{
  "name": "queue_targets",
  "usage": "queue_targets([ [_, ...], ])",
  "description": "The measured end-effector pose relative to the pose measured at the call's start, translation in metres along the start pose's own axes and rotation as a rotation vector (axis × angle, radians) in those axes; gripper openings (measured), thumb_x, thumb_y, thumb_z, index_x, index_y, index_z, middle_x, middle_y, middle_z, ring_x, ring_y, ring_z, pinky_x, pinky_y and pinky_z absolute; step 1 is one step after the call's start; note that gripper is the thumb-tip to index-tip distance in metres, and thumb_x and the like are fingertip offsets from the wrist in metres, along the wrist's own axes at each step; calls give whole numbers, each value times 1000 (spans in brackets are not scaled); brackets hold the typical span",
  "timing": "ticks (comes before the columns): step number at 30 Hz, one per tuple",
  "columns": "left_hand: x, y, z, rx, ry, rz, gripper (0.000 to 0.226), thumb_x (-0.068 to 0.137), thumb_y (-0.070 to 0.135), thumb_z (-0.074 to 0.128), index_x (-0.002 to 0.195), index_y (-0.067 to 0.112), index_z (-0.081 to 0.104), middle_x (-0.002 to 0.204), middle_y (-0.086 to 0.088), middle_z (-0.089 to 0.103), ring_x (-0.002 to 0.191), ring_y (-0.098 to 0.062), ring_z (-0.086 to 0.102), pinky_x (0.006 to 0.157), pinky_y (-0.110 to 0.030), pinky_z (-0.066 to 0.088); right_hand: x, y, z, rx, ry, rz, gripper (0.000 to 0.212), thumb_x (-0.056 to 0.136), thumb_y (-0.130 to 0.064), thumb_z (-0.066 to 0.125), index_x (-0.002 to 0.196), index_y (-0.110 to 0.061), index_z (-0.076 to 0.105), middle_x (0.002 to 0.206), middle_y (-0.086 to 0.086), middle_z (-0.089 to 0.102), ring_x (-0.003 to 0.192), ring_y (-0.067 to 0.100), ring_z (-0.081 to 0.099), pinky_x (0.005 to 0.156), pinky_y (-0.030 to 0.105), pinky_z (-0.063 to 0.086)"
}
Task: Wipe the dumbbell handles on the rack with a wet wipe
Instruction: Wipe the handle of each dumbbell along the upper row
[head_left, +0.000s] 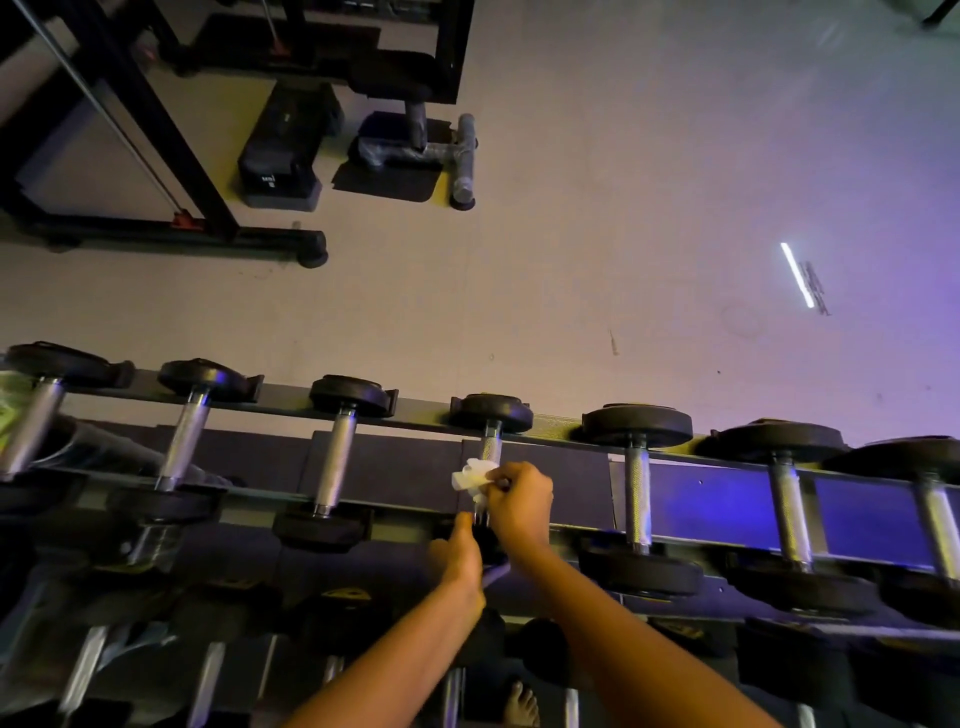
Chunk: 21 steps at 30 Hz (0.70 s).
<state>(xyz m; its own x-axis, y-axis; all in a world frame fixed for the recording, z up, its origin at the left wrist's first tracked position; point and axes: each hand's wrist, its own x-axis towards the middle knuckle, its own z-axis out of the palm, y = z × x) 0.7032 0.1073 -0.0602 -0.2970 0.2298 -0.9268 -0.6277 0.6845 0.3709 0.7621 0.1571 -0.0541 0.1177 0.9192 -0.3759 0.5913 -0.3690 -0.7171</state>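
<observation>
Two hands share one dumbbell: the right hand, pinching the wet wipe, should wrap the handle fully while the left hand grips the near head steady.

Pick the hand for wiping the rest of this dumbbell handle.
Right, likely. The right hand pinches the wet wipe against the handle; the left hand has no wipe and touches the dumbbell's near head.
</observation>
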Motion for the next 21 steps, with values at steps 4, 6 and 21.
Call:
queue_targets([
  [4, 3, -2, -1, -87, -15, -56, 38, 92, 34, 60, 112, 2, 56, 109, -23, 62, 76, -38, 64, 50, -44, 58, 22, -18, 0, 11, 22, -52, 20, 86, 2, 58, 98, -4, 73, 96, 13, 71, 88, 25, 67, 80, 33, 56],
  [6, 6, -2, -4, -118, -40, -67, 40, 89, 35, 63, 112, 2, 61, 109, -24, 64, 79, -38, 66, 42, -39, 55, 38, -28, 0, 18, 18, -53, 21, 85, 3, 56, 96, -4, 73, 94, 13, 71, 84, 24, 65, 79, 37, 56],
  [21, 11, 4, -43, 268, -115, 352, 45, 87, 23, 69, 118, -9, 59, 116, -25, 63, 97, -30, 64, 49, -19, 53, -16, 12, -1, -109, -82, -68, 14, 80, 0, 67, 90, -5, 75, 94, 8, 69, 88, 21, 67, 76, 26, 51],
])
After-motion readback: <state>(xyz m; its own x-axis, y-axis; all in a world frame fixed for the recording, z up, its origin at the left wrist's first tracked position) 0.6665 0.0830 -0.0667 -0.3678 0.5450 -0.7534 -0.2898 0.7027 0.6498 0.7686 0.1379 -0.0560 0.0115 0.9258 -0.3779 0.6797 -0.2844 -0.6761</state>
